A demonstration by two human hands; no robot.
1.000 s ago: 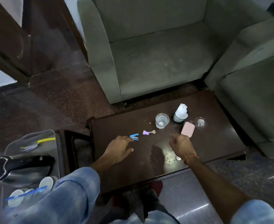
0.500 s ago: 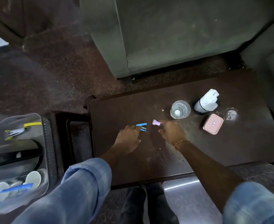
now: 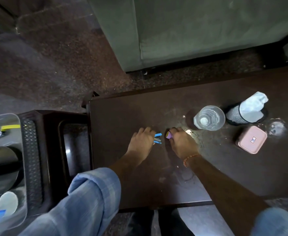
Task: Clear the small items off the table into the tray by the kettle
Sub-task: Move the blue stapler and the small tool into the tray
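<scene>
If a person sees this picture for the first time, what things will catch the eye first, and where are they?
Near the middle of the dark table, the left hand closes on a blue stapler and the right hand pinches a small purple item. Toward the right stand a clear glass, a mesh cup stuffed with tissue and a pink box.

Small blue stapler (image 3: 157, 139) lies on the dark table (image 3: 122, 120), jaws apart, its left end under the left hand's fingertips. Small purple item (image 3: 168, 135), yellowish end face showing, is pinched in the right hand just right of the stapler. Clear tray (image 3: 12, 116) sits at far left off the table, holding a yellow-tipped item and white cups.
</scene>
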